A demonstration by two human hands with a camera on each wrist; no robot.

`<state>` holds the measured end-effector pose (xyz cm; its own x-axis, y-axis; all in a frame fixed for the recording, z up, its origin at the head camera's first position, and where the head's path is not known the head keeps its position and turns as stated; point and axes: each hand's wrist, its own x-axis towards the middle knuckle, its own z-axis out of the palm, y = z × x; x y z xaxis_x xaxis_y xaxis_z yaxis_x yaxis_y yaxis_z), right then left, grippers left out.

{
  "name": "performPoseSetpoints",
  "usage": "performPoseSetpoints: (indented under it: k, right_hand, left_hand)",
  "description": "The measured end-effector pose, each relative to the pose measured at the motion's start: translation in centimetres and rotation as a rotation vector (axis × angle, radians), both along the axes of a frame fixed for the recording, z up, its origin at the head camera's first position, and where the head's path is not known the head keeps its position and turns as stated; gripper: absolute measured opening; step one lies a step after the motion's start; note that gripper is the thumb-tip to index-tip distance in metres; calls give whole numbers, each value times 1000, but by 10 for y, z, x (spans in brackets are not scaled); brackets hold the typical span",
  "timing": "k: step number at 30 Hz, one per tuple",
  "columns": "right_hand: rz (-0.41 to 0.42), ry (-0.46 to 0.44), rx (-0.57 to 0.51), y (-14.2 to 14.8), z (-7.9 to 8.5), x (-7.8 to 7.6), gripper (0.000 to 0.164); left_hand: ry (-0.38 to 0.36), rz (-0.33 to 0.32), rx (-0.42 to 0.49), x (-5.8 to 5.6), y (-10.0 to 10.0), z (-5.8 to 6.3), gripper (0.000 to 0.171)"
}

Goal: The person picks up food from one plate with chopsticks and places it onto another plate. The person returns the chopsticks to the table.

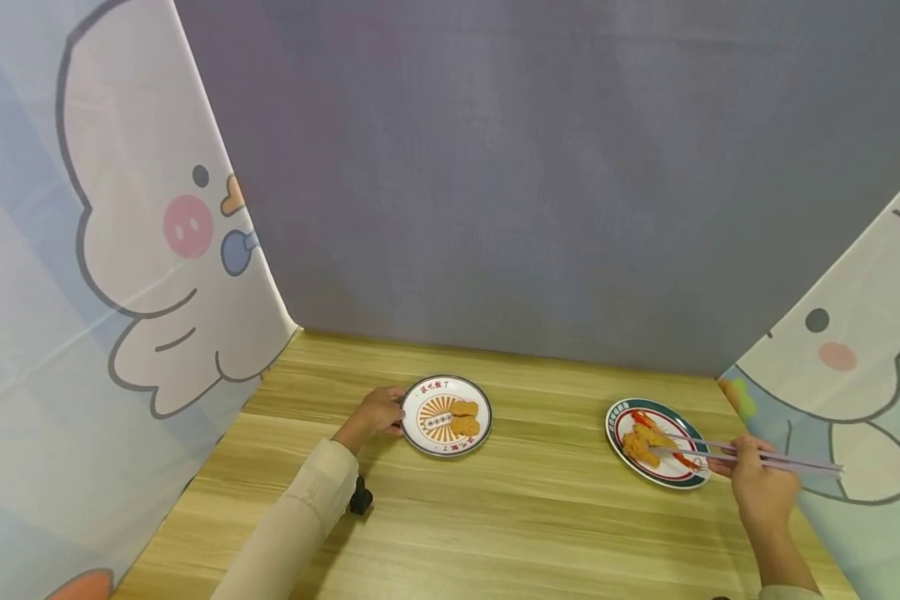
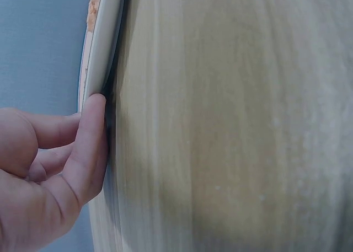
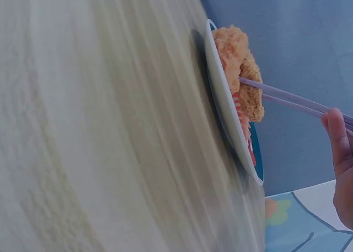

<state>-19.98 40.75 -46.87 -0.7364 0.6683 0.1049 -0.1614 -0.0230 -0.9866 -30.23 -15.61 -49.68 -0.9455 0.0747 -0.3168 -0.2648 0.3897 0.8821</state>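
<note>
My left hand (image 1: pixel 381 412) pinches the left rim of a white plate (image 1: pixel 461 389) with an orange sunburst print. In the left wrist view, the thumb is above the plate rim (image 2: pixel 102 59) and a finger beneath it. Fried chicken pieces (image 1: pixel 464 426) lie on that plate's right half. At the right, my right hand (image 1: pixel 767 483) holds a pair of pale purple chopsticks (image 1: pixel 810 463). Their tips touch fried chicken (image 3: pixel 251 97) on a green-and-red-rimmed plate (image 1: pixel 621 411). A red-orange shrimp (image 1: pixel 640 418) lies partly behind the chicken. Whether the chopsticks grip a piece, I cannot tell.
Both plates rest on a wood-grain table (image 1: pixel 525 517), apart from each other. A grey cloth wall (image 1: pixel 495 183) stands behind, and cartoon-printed cloths (image 1: pixel 142 208) flank both sides. A small black device (image 1: pixel 361 497) shows beside the left wrist.
</note>
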Motion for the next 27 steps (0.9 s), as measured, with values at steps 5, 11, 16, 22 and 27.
performPoseSetpoints:
  k: [5, 11, 16, 22, 27]
  right_hand:
    - [-37, 76, -109, 3, 7, -1, 28]
    - [19, 16, -130, 3, 11, 1, 27]
    - [-1, 42, -182, 0, 9, -1, 25]
    - [7, 63, -201, -9, 5, -10, 23]
    - [32, 28, -185, -19, 3, -15, 21]
  left_hand:
    - [10, -4, -5, -1, 0, 2, 57]
    - [7, -6, -6, -1, 0, -1, 57]
    - [1, -4, -9, 2, 0, 1, 57]
    - [-5, 6, -13, 1, 0, 1, 57]
    - [-9, 12, 0, 1, 2, 1, 58]
